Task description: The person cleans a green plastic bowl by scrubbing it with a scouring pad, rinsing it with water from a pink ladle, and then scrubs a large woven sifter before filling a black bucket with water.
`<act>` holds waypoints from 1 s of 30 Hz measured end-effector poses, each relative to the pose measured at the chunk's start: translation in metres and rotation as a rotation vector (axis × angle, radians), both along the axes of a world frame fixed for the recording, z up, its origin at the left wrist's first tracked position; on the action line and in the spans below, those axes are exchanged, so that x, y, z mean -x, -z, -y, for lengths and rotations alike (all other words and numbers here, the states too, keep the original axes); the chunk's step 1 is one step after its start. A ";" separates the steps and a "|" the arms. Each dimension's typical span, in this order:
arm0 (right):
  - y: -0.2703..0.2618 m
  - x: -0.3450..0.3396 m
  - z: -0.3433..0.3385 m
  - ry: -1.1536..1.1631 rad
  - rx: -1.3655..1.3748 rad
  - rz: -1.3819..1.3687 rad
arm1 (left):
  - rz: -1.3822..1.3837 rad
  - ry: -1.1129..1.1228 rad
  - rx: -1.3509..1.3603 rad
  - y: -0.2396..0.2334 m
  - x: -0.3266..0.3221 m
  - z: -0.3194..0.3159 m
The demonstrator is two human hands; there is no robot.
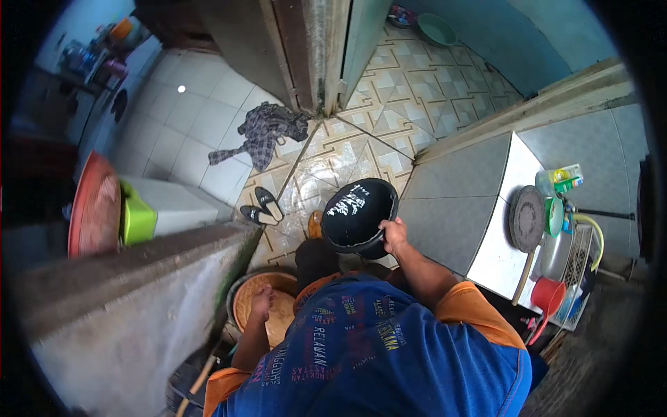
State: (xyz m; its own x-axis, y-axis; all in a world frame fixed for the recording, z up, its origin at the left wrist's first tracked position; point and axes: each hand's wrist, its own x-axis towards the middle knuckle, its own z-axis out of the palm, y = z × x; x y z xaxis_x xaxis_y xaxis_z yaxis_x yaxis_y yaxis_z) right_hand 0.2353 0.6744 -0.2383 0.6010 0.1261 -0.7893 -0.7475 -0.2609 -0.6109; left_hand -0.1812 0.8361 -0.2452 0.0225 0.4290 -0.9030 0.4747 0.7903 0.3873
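My right hand [394, 233] grips the rim of a black plastic bucket [385, 244], which is tilted so that its dark inside shows. White glints or reflections lie across the inside. To the left, my left hand [263, 301] hangs over an orange-brown basin [250, 299] beside my leg; its fingers look loosely bent, and I see nothing plainly held in it. A second, darker rim surrounds this basin. Below the bucket's left edge, a foot in an orange-brown slipper [315, 225] shows on the wet patterned tile floor [333, 156].
Black slippers [267, 206] lie left of the bucket. A crumpled checked cloth [268, 133] lies by the door frame [325, 62]. On the right, a tiled ledge [484, 250] bears a grey stone mortar [526, 219], a red dipper [547, 294] and a dish rack [578, 255]. A low wall [140, 302] stands left.
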 end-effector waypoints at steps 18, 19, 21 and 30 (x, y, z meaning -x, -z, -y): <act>0.021 -0.009 -0.016 1.013 -0.368 -0.403 | 0.090 0.662 -0.218 -0.033 -0.188 -0.188; 0.025 -0.006 -0.014 1.062 -0.377 -0.411 | 0.022 0.685 -0.176 -0.055 -0.210 -0.176; 0.029 -0.001 -0.015 1.150 -0.329 -0.424 | 0.006 0.833 -0.196 -0.057 -0.222 -0.178; 0.019 0.027 0.000 1.300 -0.245 -0.389 | -0.105 1.186 -0.030 -0.021 -0.285 -0.228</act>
